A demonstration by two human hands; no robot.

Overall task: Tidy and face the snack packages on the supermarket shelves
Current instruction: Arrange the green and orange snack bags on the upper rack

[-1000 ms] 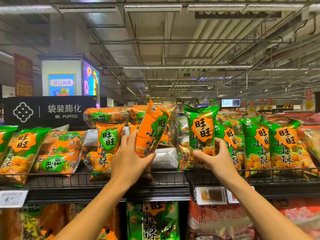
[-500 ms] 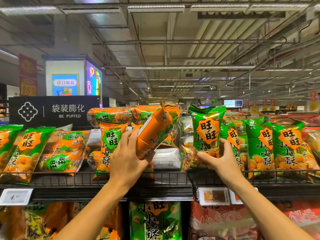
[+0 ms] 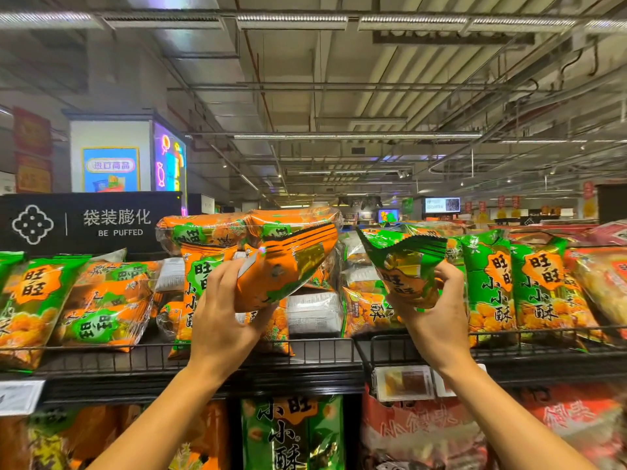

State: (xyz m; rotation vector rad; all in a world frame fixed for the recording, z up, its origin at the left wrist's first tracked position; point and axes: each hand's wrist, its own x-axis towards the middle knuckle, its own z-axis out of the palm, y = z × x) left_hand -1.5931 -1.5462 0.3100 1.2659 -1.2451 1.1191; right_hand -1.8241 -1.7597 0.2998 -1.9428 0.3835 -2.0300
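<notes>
Left hand [image 3: 222,320] grip clasping tilted orange bag [image 3: 288,266], right hand [image 3: 437,320] grip pinching tilted green bag [image 3: 407,266], above wire shelf [image 3: 325,354]

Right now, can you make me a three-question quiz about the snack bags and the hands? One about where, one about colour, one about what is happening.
1. Where is the black sign reading BE PUFFED?
A. upper left, above the shelf
B. under the shelf
C. far right

2. What colour is the bag in the left hand?
A. blue
B. orange
C. white

3. How is the green bag in the right hand?
A. standing upright on the shelf
B. lifted and tilted
C. on the floor

Answers: 1 A, it sits behind the left bags. 2 B, orange with green patches. 3 B, fingers grip it above the shelf rail.
</notes>
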